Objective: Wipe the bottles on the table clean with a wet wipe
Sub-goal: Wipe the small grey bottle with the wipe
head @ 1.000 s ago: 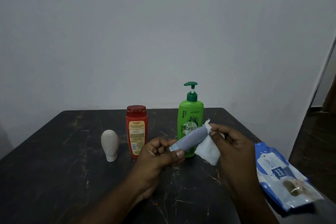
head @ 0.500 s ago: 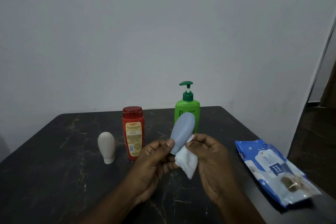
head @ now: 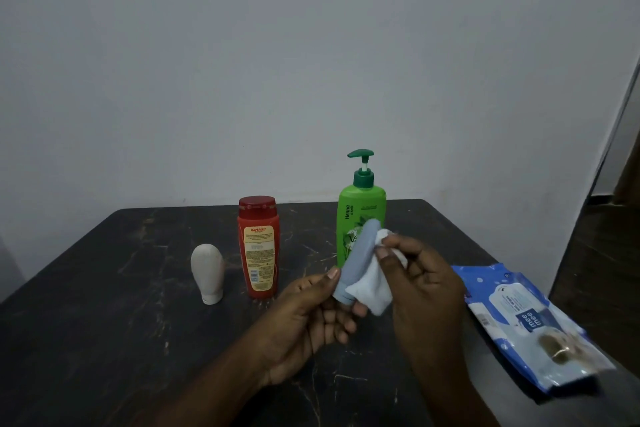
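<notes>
Sliding up from the cap end, the right hand [head: 422,288] is pinching the wipe [head: 370,291] against the grey bottle [head: 358,256], while the left hand [head: 304,315] is gripping that bottle's cap end above the worktop [head: 104,322]. Of four bottles, one is being wiped. The red bottle [head: 258,246], green bottle [head: 360,204] and white bottle [head: 207,270] are apparently still waiting, with one pack [head: 530,326] lying at the right.

tabletop [head: 104,340] | mid-left: cap-down bottle [head: 207,272], standing | just right of it: labelled bottle [head: 258,248] | further right, nearer far edge: pump bottle [head: 360,211] | before pump bottle, above tabletop: held bottle [head: 358,258] in left hand [head: 304,326], wet wipe [head: 372,291] against its right side in right hand [head: 422,288] | right edge: wipe pack [head: 530,326], lying flat
</notes>
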Demonstrator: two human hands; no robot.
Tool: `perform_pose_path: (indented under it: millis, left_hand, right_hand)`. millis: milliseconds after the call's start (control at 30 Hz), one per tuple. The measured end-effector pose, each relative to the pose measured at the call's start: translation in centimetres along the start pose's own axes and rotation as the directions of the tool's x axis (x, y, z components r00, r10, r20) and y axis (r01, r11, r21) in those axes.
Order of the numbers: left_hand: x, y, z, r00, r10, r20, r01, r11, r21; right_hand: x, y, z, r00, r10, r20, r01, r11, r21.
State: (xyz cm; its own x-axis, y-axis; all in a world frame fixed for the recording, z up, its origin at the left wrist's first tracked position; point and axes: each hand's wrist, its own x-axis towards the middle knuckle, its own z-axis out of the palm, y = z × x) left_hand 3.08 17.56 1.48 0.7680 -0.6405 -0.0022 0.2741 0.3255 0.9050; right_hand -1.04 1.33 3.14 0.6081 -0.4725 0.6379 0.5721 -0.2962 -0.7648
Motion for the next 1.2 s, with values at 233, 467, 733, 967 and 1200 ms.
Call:
perform_pose_path:
  millis: [233,467,733,967,1200]
  left_hand:
    - [0.3,-0.3,-0.3,0.998,-0.062,-0.018,0.057,0.980,-0.193]
    - [0.4,-0.6,-0.6,1.000,-0.016,-0.007,0.015,0.993,-0.117]
    - [0.0,-0.5,-0.4,0.998,-0.040,0.052,0.036,0.997,0.068]
    - [-0.1,-0.3,-0.2,0.998,-0.052,0.041,0.044,0.985,0.165]
    - [-0.1,-0.1,-0.1,0.998,-0.059,0.025,0.056,0.994,0.089]
  right_hand:
    - [-0.8,0.2,0.8,0.905,-0.276,0.323,0.360,0.903,-0.235]
    - [-1.1,0.1,0.8,0.848,-0.243,0.471,0.402,0.874,-0.273]
    - [-0.3,-0.6,-0.2,0.931,-0.257,0.258,0.354,0.807,-0.473]
    - [-0.2,-0.8,-0.1,0.945,-0.255,0.205,0.322,0.837,-0.442]
    - [-0.4,-1.2,0.1,0.908,-0.282,0.309,0.395,0.820,-0.413]
